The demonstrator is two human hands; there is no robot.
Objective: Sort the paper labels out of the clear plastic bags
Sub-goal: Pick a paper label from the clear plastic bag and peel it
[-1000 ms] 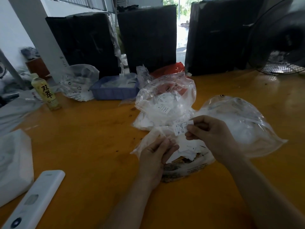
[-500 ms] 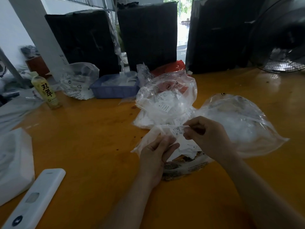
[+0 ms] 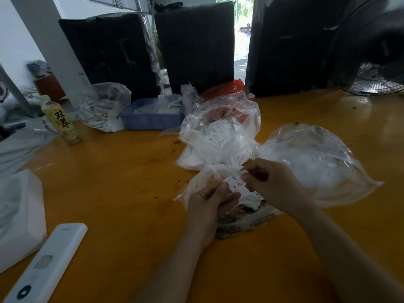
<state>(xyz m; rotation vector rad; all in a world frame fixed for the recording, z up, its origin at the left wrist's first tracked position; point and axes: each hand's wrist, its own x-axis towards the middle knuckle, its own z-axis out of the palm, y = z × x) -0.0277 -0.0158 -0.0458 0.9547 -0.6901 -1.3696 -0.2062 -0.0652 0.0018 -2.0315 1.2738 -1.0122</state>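
A small white paper label (image 3: 235, 184) marked XL is pinched between the fingers of my right hand (image 3: 271, 184) above a crumpled clear plastic bag (image 3: 196, 182) on the orange table. My left hand (image 3: 209, 204) grips that bag's plastic just left of the label, with more white labels (image 3: 249, 199) bunched under both hands. Behind them stands a puffed clear bag full of labels (image 3: 220, 136), and a large clear bag (image 3: 317, 162) lies to the right.
A blue tray (image 3: 150, 120) holding plastic sits at the back, with a clear printed bag (image 3: 102, 106) and a yellow drink bottle (image 3: 62, 121) to its left. A white remote (image 3: 43, 265) and white foam block (image 3: 19, 215) lie near left. Black wrapped boxes (image 3: 196, 47) line the rear; a fan (image 3: 376, 62) stands right.
My right hand has lowered the label toward my left hand and turned it so the XL print faces me. My left hand stays on the bag.
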